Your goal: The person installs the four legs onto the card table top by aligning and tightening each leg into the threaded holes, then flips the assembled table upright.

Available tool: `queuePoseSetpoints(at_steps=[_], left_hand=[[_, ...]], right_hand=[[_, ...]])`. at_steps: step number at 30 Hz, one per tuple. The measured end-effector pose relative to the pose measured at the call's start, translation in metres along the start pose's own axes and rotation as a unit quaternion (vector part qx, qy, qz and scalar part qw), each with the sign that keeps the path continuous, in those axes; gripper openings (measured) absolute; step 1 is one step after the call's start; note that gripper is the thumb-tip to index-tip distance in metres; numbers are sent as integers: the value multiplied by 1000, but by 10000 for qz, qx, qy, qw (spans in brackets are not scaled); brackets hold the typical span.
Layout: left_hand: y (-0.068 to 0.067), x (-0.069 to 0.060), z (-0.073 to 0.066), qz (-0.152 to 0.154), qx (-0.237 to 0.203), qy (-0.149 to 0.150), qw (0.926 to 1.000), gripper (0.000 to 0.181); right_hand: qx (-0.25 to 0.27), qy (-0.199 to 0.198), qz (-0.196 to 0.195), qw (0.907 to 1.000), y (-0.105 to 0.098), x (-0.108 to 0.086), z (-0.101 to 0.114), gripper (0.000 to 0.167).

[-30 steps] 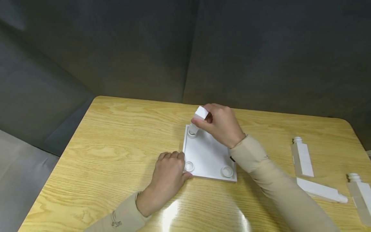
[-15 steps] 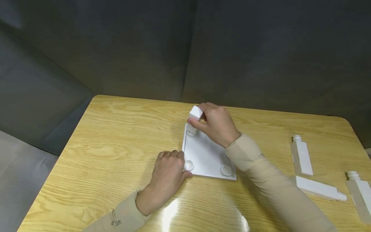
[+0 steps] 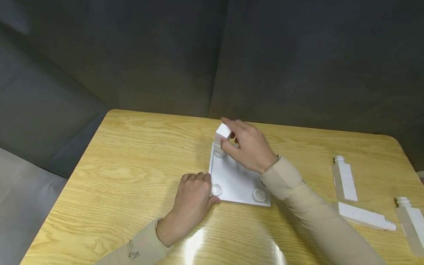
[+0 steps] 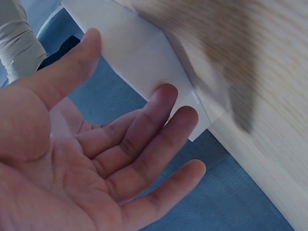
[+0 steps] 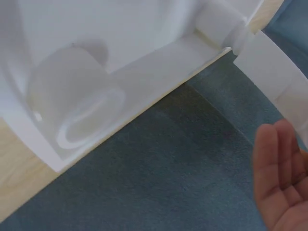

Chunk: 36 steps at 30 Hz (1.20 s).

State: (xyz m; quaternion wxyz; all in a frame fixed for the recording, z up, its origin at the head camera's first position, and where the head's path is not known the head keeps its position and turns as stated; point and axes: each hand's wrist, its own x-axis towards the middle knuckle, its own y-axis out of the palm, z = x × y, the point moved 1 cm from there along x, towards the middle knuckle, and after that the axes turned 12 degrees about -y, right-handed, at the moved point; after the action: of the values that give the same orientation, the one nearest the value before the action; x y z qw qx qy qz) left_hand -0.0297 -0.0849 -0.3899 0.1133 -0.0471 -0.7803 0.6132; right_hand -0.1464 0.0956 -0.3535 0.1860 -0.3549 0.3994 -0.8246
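A small white tabletop lies with its round corner sockets up, its near-left socket and near-right socket bare. At its far-left corner a white square table leg stands end-down in the socket, nearly upright. My right hand is around this leg with fingers loosened: the thumb lies at its near side and the index finger stretches past its top. The leg also shows in the right wrist view beside straightened fingers. My left hand holds the near-left corner, fingers on the left edge, thumb on the near edge.
Three more white legs with threaded ends lie on the wooden table at the right: an upper leg, a sideways leg and a leg at the frame's edge. A dark partition stands behind the table.
The leg has come from a tilt to nearly upright in the far-left socket. My right hand's fingers have loosened from their grip on it. The left hand has stayed put.
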Motion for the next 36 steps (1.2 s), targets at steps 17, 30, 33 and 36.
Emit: queuePoseSetpoints(at_steps=[17,30,33,36], left_hand=[[3,1,0,46,12,23,10000,62],[2,0,-1,-44,61,-1,10000,63],[2,0,-2,-43,54,-3,10000,63],[2,1,-2,-26,46,-22,10000,63]], right_hand=[[673,232,-626,9955,3,-8,-6,45],[757,566,-899,9915,2,-8,-5,29],[805,714,-850,9906,4,-7,-4,32],[788,593,-848,9915,4,-7,-4,41]])
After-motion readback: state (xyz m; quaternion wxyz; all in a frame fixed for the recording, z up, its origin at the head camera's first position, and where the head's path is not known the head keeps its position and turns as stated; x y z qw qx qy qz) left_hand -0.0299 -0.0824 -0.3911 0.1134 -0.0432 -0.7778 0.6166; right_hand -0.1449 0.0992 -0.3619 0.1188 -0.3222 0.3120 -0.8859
